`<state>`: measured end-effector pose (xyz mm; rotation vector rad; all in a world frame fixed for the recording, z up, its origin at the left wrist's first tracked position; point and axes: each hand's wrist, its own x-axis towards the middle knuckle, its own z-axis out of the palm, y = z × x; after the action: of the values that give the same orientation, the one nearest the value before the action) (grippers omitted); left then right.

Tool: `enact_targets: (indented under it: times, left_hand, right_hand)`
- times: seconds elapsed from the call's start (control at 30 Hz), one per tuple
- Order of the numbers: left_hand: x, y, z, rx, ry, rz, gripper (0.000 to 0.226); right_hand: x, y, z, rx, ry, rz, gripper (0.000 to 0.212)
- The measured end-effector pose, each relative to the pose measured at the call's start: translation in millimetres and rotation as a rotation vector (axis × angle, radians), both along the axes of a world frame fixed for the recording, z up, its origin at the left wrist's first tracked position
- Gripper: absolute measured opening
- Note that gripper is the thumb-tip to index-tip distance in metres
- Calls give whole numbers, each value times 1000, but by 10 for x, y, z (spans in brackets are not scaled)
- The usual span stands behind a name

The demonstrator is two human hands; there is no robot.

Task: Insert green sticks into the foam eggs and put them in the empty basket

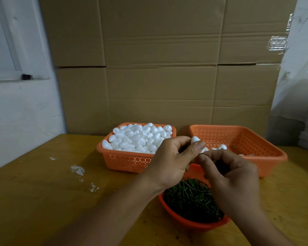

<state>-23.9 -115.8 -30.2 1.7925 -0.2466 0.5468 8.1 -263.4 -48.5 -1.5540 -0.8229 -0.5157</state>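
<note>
— Where is the egg?

— I log one white foam egg (pixel 195 139) pinched between thumb and fingers of the left hand (pixel 169 162), held above the gap between the two far baskets.

— And the right hand?

— The right hand (pixel 233 176) meets it fingertip to fingertip, fingers curled in a pinch. Presumably a green stick sits there, but my view does not show it, so I cannot tell what it holds.

— Stock?

— The left basket (pixel 124 161) is heaped with foam eggs (pixel 139 137). The right basket (pixel 267 157) holds only a few white pieces at its near side. A round basket (pixel 190 222) of green sticks (pixel 190 197) stands just under both hands.

— Surroundings?

— All three stand on a wooden table (pixel 43 192) with white crumbs (pixel 77 170) to the left; cardboard boxes (pixel 158 68) stand behind.
</note>
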Motion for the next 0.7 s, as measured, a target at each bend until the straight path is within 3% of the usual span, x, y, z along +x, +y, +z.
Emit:
enact_targets:
  times: [0.4, 0.7]
  left_hand:
    - [-21, -9, 9, -40, 1, -15, 27]
    - [-12, -10, 17, -59, 17, -43, 44]
  right_hand:
    - [10, 2, 20, 73, 15, 127, 30]
    - [3, 5, 38, 79, 9, 182, 26]
